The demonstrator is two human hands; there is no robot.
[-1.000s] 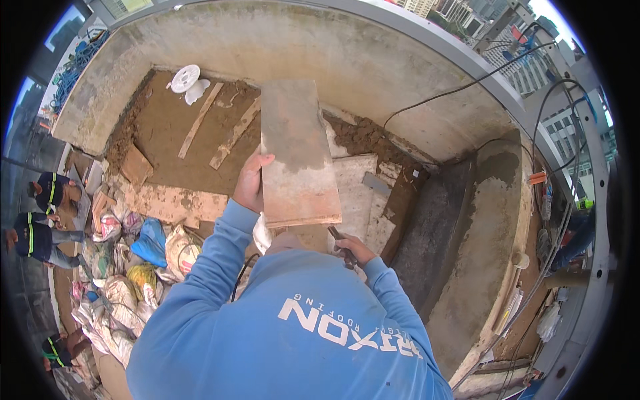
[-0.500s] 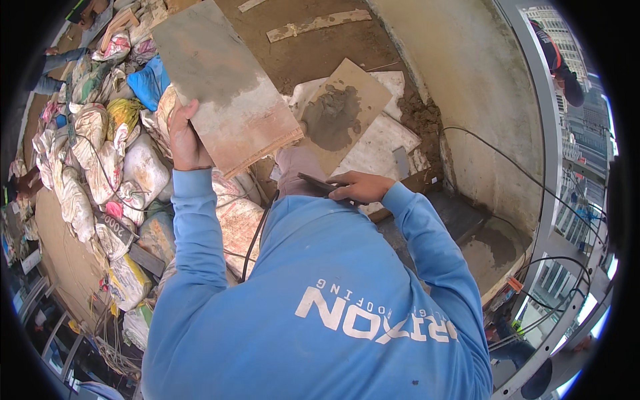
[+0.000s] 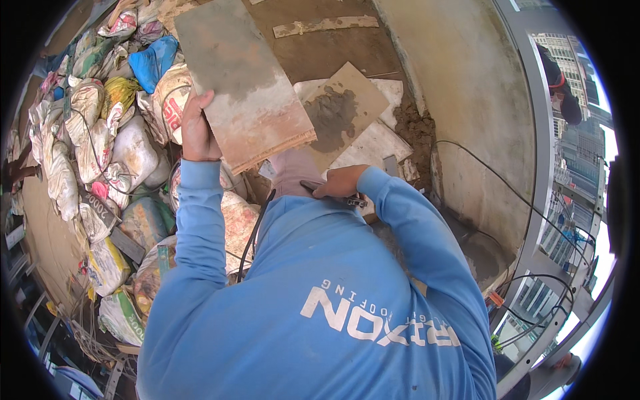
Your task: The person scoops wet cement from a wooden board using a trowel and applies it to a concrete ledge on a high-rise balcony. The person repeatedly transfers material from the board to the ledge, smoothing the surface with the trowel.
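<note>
A pile of sacks (image 3: 135, 150) lies to the left of the left hand (image 3: 199, 130), which clamps the side edge of a grey-smeared board (image 3: 250, 87). Beyond the right hand (image 3: 339, 181) lies a flat panel (image 3: 372, 100) bearing grey mortar (image 3: 332, 117); the right hand, apart from the left, grips a dark tool (image 3: 353, 201).

Board (image 3: 250, 87) in the left hand (image 3: 199, 128), sacks (image 3: 137, 150) heaped to its left! Just right of it, mortar (image 3: 333, 115) sits on a panel (image 3: 369, 107), the panel over a sheet (image 3: 373, 147) on the floor (image 3: 347, 51). Beyond, a plank (image 3: 325, 26); along the floor's right edge, the wall (image 3: 460, 87). Nearer than the panel, the right hand (image 3: 341, 181) holds a tool (image 3: 357, 201).
</note>
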